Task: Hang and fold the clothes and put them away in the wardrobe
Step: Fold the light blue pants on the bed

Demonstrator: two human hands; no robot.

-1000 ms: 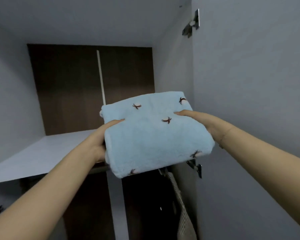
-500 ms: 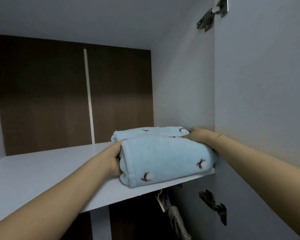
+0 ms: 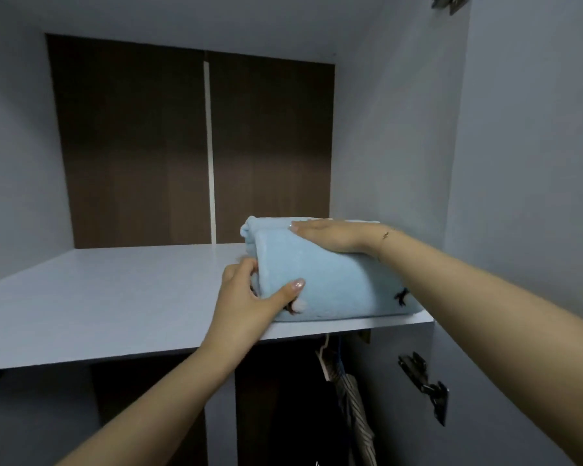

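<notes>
A folded light-blue fleece garment with small dark embroidered marks lies on the white upper wardrobe shelf, at its right end against the side wall. My left hand grips the garment's left front corner, thumb on the front face, fingers tucked around the side. My right hand lies flat on top of the garment, palm down, fingers stretched out.
The shelf's back is dark brown panelling with a pale vertical strip. Below the shelf a striped garment hangs on a hanger. The open wardrobe door stands close on the right, with a metal hinge low on it.
The folded garment went from held in the air to lying on the shelf. My right hand moved from its far side onto the top; my left hand shifted to the front corner.
</notes>
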